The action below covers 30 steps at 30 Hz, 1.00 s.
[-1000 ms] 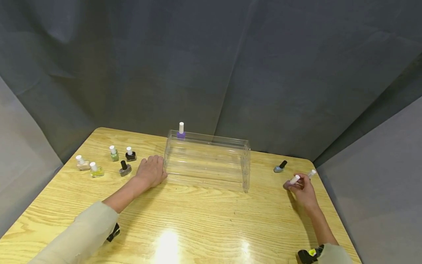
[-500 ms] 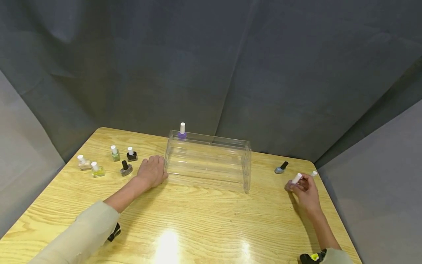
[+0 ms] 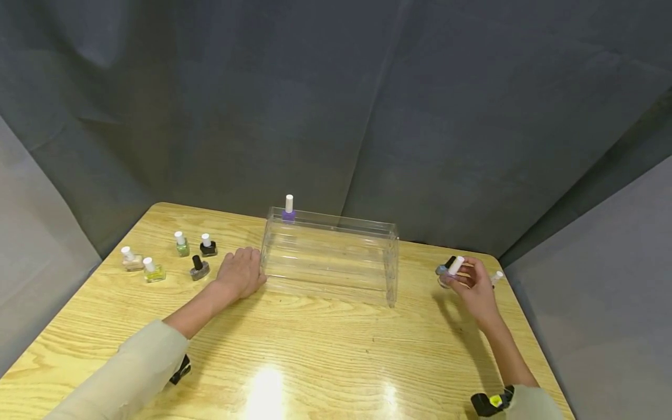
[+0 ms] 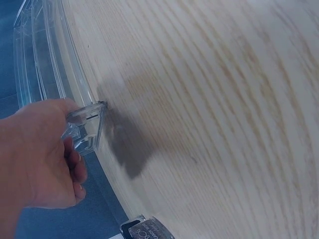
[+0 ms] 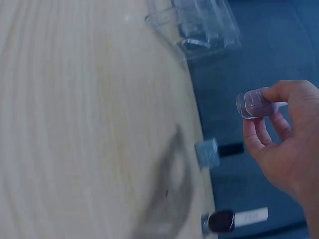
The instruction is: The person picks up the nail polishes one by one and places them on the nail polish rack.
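My right hand (image 3: 476, 294) pinches a mauve nail polish bottle (image 5: 255, 103) with a white cap between thumb and fingers. In the right wrist view the bottle is tilted and up off the table, its shadow falling on the wood. Close beside it in the head view stands a pale blue nail polish (image 3: 442, 269) with a black cap. My left hand (image 3: 238, 272) grips the left end of a clear acrylic tiered rack (image 3: 329, 262), thumb at the front corner in the left wrist view. A purple nail polish (image 3: 289, 215) with a white cap stands on the rack's top tier, at its left end.
Several nail polish bottles stand at the table's left, among them a yellow one (image 3: 154, 273), a green one (image 3: 182, 247) and a black one (image 3: 208, 249). Another white-capped bottle (image 5: 222, 222) stands at the right edge. A dark curtain (image 3: 336, 116) hangs behind the table.
My right hand has lifted the mauve nail polish and carried it left and away from me, towards the pale blue bottle. The left hand and the rack have stayed in place.
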Tool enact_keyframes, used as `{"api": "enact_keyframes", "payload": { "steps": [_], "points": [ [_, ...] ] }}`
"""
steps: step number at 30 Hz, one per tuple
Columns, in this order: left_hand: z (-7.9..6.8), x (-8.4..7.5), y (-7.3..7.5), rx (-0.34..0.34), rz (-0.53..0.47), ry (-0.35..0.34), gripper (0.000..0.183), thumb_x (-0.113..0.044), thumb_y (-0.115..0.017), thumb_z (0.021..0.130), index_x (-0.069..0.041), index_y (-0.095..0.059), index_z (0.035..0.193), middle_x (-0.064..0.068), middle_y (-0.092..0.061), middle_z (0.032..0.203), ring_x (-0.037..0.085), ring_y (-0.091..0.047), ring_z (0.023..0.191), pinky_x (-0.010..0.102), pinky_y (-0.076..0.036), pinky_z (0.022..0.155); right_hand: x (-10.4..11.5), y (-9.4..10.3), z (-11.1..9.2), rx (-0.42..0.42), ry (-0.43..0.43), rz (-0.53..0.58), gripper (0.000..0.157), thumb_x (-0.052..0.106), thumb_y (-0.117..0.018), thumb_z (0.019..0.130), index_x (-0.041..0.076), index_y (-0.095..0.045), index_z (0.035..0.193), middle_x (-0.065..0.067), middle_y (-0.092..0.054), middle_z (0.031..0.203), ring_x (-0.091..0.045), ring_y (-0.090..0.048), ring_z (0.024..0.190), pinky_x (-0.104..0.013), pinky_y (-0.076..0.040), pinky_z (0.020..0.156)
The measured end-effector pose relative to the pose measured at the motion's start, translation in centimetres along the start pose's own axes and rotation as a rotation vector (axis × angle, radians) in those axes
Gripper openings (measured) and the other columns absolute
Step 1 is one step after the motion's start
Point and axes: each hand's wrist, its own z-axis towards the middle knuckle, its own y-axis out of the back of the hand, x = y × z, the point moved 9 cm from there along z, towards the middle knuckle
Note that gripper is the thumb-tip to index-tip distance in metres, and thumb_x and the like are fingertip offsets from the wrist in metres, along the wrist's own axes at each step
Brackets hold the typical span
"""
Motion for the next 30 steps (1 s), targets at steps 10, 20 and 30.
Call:
{"api": "enact_keyframes", "payload": {
  "steps": [10, 20, 30],
  "points": [
    [0.1, 0.1, -0.1, 0.008, -0.010, -0.001, 0.031, -0.031, -0.061, 0.098, -0.004, -0.045, 0.098, 0.007, -0.042, 0.086, 0.026, -0.041, 0.080, 0.037, -0.032, 0.068, 4.0, -5.3, 2.5, 0.146, 0.047, 0.045, 0.052, -0.005, -0.063, 0.095, -0.003, -0.035, 0.139, -0.029, -0.052, 0.121, -0.009, -0.061, 0.099, -0.020, -0.052, 0.078],
    [0.3, 0.2, -0.4, 0.022, -0.007, 0.004, 0.032, -0.032, -0.060, 0.098, -0.004, -0.045, 0.101, 0.007, -0.043, 0.088, 0.027, -0.041, 0.083, 0.038, -0.033, 0.069, 8.4, -10.4, 5.7, 0.218, 0.127, 0.071, 0.049, -0.010, -0.061, 0.093, -0.003, -0.039, 0.135, -0.029, -0.054, 0.118, -0.033, -0.060, 0.098, -0.022, -0.053, 0.077],
    [0.4, 0.2, -0.6, 0.024, -0.014, -0.004, 0.033, -0.033, -0.060, 0.098, -0.004, -0.045, 0.102, 0.007, -0.042, 0.088, 0.026, -0.041, 0.083, 0.037, -0.033, 0.069, 11.4, -14.5, 8.1, 0.244, 0.144, 0.069, 0.048, -0.011, -0.061, 0.092, -0.004, -0.039, 0.134, -0.028, -0.054, 0.118, -0.040, -0.058, 0.102, -0.021, -0.051, 0.079]
  ]
}}
